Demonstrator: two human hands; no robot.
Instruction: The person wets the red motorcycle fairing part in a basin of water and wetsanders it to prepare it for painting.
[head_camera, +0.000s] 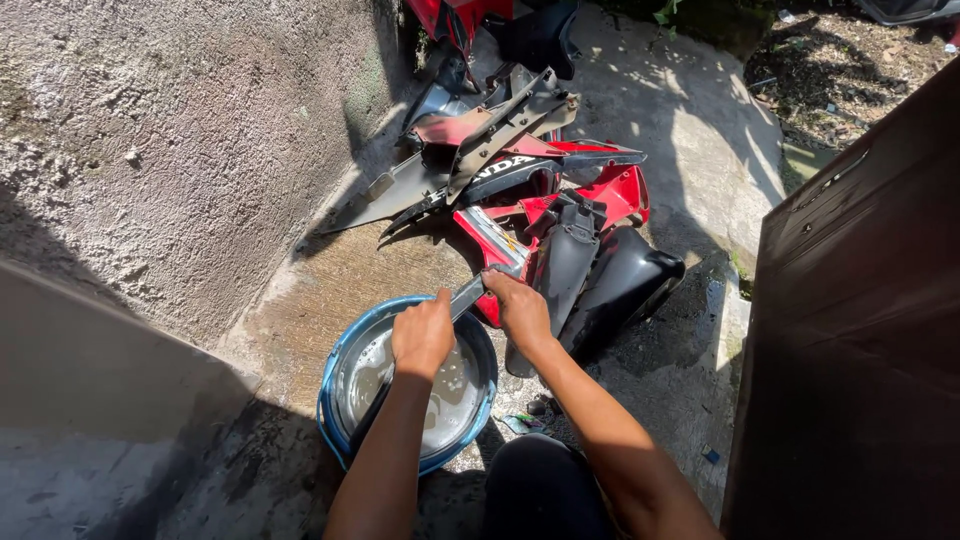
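My left hand (422, 335) and my right hand (520, 305) both grip a long dark plastic panel (466, 297) held slanted over a blue bucket (338, 400). The panel's lower end dips into cloudy soapy water inside the bucket. Its upper end points toward a pile of red and black motorcycle body panels (545, 215) on the concrete just beyond my hands. A glossy black fender (620, 285) lies at the pile's near right edge, close to my right hand.
A rough plastered wall (180, 140) runs along the left. A dark wooden board (860, 320) stands on the right. Wet concrete ground (690, 150) stretches beyond the pile, with dirt and plants at the far right. My dark-clothed knee (545, 490) is below the bucket.
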